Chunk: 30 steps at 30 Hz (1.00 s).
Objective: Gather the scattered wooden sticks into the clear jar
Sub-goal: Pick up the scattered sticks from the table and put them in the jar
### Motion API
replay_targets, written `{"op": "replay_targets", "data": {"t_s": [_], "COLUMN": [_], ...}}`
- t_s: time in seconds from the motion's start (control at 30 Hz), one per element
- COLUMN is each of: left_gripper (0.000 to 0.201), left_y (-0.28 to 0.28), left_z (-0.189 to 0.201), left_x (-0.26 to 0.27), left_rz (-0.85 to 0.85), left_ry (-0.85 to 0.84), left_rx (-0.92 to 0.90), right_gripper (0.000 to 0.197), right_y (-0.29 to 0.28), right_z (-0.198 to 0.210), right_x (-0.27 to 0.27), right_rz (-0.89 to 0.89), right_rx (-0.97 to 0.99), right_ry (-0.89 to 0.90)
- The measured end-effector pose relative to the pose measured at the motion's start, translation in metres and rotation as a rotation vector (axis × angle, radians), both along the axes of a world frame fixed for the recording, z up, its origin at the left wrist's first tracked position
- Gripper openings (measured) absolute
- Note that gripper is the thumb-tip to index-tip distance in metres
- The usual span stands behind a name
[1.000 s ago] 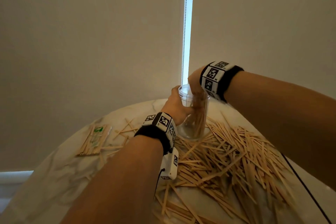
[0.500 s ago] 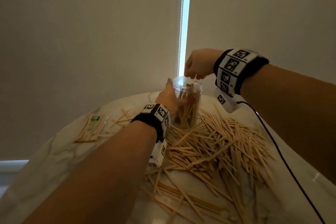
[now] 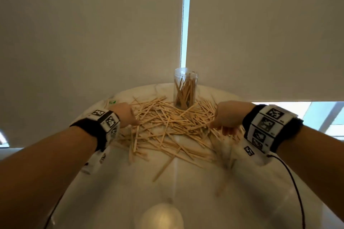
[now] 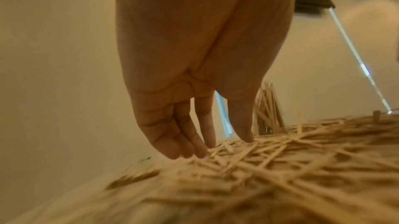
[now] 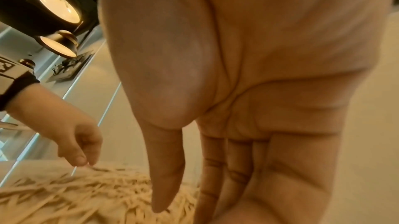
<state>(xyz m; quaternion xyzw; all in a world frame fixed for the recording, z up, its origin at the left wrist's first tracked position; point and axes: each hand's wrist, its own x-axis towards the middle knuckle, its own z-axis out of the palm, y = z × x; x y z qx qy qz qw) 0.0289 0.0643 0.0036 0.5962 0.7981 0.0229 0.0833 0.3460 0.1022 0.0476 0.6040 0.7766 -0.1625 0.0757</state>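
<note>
1. One clear jar (image 3: 185, 88) stands upright at the far edge of the round marble tabletop (image 3: 119, 188), no lid on it, no label or writing readable on its wall.
2. A bundle of wooden sticks stands inside it, too many and too overlapped to count.
3. The loose wooden sticks (image 3: 167, 128) lie in one heap from the jar's foot toward the middle of the tabletop; a few strays lie nearer the near edge. Their number cannot be counted.
4. The left hand (image 3: 125, 115) is at the heap's left side, grip wide, fingers (image 4: 185, 144) straight and touching the sticks, holding nothing.
5. The right hand (image 3: 229, 117) is at the heap's right side; its fingers (image 5: 237, 173) reach straight down among the sticks, grip wide.
6. Each wrist wears a band of black-and-white square markers (image 3: 268, 126); no words readable.
7. A small packet with a green mark (image 3: 112, 102) lies at the far left edge.
</note>
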Motion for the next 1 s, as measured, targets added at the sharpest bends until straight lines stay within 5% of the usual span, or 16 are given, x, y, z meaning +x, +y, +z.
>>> {"op": "replay_targets", "data": {"t_s": [0.13, 0.27, 0.43, 0.53, 0.63, 0.73, 0.87, 1.0], "left_gripper": [0.060, 0.052, 0.041, 0.032, 0.029, 0.047, 0.080, 0.046], "left_y": [-0.043, -0.067, -0.071, -0.067, -0.063, -0.060, -0.063, -0.061], "left_z": [-0.013, -0.019, -0.026, -0.030, -0.030, -0.030, -0.031, -0.026], "left_x": [-0.019, -0.010, 0.029, 0.055, 0.070, 0.072, 0.075, 0.085], "left_rz": [0.076, 0.013, -0.097, -0.175, -0.246, -0.258, -0.319, -0.419], "left_ry": [-0.009, 0.022, -0.006, -0.061, -0.060, -0.060, 0.078, 0.125], "left_rx": [-0.023, -0.097, 0.009, 0.012, 0.000, 0.006, -0.129, -0.049], "right_gripper": [0.046, 0.057, 0.038, 0.031, 0.037, 0.065, 0.072, 0.061], "right_y": [-0.046, -0.078, -0.081, -0.079, -0.076, -0.078, -0.077, -0.074], "right_z": [-0.015, -0.029, -0.042, -0.050, -0.056, -0.054, -0.051, -0.051], "right_x": [0.031, 0.047, 0.023, 0.000, -0.021, -0.035, -0.043, -0.048], "right_rz": [-0.079, -0.062, -0.038, 0.087, 0.095, 0.125, 0.228, 0.264], "right_rx": [0.007, 0.011, -0.005, 0.044, 0.062, 0.024, -0.049, -0.051], "right_ry": [-0.118, -0.364, -0.147, -0.193, -0.089, -0.030, -0.128, -0.114]}}
